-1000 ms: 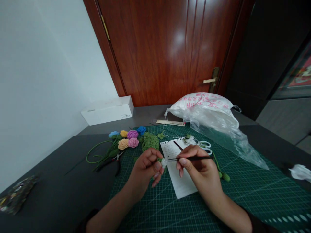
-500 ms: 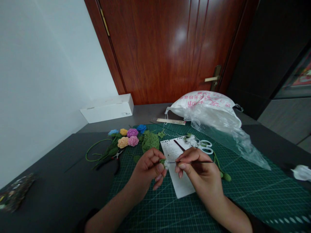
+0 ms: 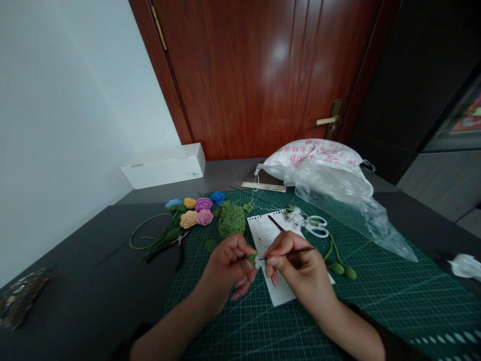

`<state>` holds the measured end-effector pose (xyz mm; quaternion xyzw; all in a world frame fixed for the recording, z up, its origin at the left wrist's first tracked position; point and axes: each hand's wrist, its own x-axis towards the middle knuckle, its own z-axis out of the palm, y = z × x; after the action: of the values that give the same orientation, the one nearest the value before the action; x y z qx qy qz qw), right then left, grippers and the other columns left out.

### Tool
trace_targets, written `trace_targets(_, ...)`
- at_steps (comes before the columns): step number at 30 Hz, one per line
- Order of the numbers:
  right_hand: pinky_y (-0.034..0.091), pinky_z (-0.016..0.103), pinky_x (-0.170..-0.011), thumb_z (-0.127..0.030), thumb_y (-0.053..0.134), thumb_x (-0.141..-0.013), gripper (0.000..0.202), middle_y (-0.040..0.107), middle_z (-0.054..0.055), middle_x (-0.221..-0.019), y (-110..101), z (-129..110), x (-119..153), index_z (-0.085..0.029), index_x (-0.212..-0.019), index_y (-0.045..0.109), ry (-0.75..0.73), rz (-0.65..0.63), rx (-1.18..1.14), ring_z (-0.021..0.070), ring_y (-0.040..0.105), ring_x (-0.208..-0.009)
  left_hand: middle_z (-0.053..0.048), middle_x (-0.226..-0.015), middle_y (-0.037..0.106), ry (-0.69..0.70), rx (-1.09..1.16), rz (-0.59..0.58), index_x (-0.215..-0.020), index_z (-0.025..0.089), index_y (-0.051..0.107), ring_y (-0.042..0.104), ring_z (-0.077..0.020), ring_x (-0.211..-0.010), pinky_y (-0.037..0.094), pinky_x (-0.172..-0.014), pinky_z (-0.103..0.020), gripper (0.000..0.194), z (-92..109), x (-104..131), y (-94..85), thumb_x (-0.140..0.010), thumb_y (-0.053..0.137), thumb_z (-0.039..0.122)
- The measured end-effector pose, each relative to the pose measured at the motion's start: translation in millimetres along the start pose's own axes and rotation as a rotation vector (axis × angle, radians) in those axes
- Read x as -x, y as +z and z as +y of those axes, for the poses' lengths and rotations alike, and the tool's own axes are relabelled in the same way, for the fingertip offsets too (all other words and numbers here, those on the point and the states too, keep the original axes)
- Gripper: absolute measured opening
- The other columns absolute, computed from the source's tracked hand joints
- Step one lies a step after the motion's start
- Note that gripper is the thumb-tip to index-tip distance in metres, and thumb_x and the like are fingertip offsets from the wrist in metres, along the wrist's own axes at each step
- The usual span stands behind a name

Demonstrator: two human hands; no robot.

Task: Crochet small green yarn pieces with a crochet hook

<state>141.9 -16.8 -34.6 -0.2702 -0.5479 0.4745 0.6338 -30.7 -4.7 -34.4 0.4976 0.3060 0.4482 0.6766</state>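
Observation:
My left hand (image 3: 235, 265) pinches a small green knitted piece (image 3: 251, 257) with white fluffy stuffing (image 3: 257, 261) at its right end. Between the thumb and fingers of my right hand (image 3: 296, 263) is a thin dark rod (image 3: 302, 250), its tip touching or just beside the white fluff. Whether the rod has a hook or a plain point is too small to tell. Beneath the hands lies a sheet of handwritten notepaper (image 3: 280, 296), with a dark slender stick (image 3: 275, 222) across its upper part. A ball of green yarn (image 3: 232, 219) sits beyond my left hand.
Crocheted flowers (image 3: 203, 204) and pliers (image 3: 181, 237) lie at the left. White-handled scissors (image 3: 317, 226), more white fluff (image 3: 295, 218) and green buds (image 3: 350, 273) are at the right. A plastic bag (image 3: 323, 165), a ruler (image 3: 263, 186) and a white box (image 3: 163, 168) stand behind the cutting mat (image 3: 376, 301).
My right hand has moved left, bringing the rod closer to the piece in my left hand. More of the green buds now shows behind it. The left hand keeps its grip.

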Motion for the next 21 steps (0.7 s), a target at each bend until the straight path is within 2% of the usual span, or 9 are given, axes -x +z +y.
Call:
trace_targets(4, 0.056, 0.030, -0.060, -0.020, 0.073, -0.089, 0.022, 0.067, 0.003, -0.071, 1, 1, 3, -0.023, -0.069, 0.064, -0.242, -0.059, 0.263, 0.0198, 0.069, -0.073, 0.007, -0.054, 0.057, 0.032, 0.018, 0.041, -0.082, 0.020, 0.053, 0.027, -0.0014, -0.034, 0.028, -0.029, -0.009, 0.027, 2, -2, 1.6, -0.079, 0.079, 0.028)
trace_targets(6, 0.056, 0.031, -0.060, -0.019, 0.073, -0.089, 0.020, 0.067, 0.003, -0.073, -1, -1, 2, -0.023, -0.072, 0.065, -0.249, -0.065, 0.261, 0.0191, 0.069, -0.071, 0.007, -0.055, 0.058, 0.059, 0.032, 0.039, -0.084, 0.020, 0.055, 0.028, -0.0013, -0.035, 0.028, -0.030, -0.009, 0.026, 3, -3, 2.9, -0.080, 0.079, 0.028)
trace_targets(9, 0.053, 0.028, -0.053, -0.020, 0.072, -0.091, 0.012, 0.065, 0.001, -0.073, -6, -6, -2, -0.023, -0.081, 0.066, -0.191, -0.004, 0.197, 0.0147, 0.064, -0.058, 0.005, -0.057, 0.060, 0.077, 0.060, 0.015, -0.087, 0.020, 0.055, 0.030, -0.0025, -0.036, 0.031, -0.030, -0.010, 0.025, 2, -5, 4.4, -0.081, 0.079, 0.027)
trace_targets(15, 0.053, 0.032, -0.064, -0.014, 0.069, -0.090, 0.009, 0.065, 0.002, -0.079, -11, -9, -3, -0.023, -0.088, 0.067, -0.387, 0.089, 0.311, 0.0183, 0.064, -0.074, 0.005, -0.060, 0.061, 0.136, 0.070, 0.055, -0.089, 0.019, 0.056, 0.038, -0.0038, -0.040, 0.035, -0.033, -0.010, 0.022, 5, -8, 2.7, -0.084, 0.076, 0.024)
trace_targets(21, 0.053, 0.031, -0.073, -0.009, 0.071, -0.088, 0.013, 0.071, 0.003, -0.084, -5, -8, -1, -0.022, -0.090, 0.069, -0.506, 0.001, 0.400, 0.0176, 0.069, -0.082, 0.004, -0.060, 0.063, 0.140, 0.083, 0.022, -0.089, 0.018, 0.056, 0.041, -0.0039, -0.041, 0.038, -0.033, -0.011, 0.024, 1, -7, 3.8, -0.082, 0.079, 0.025)
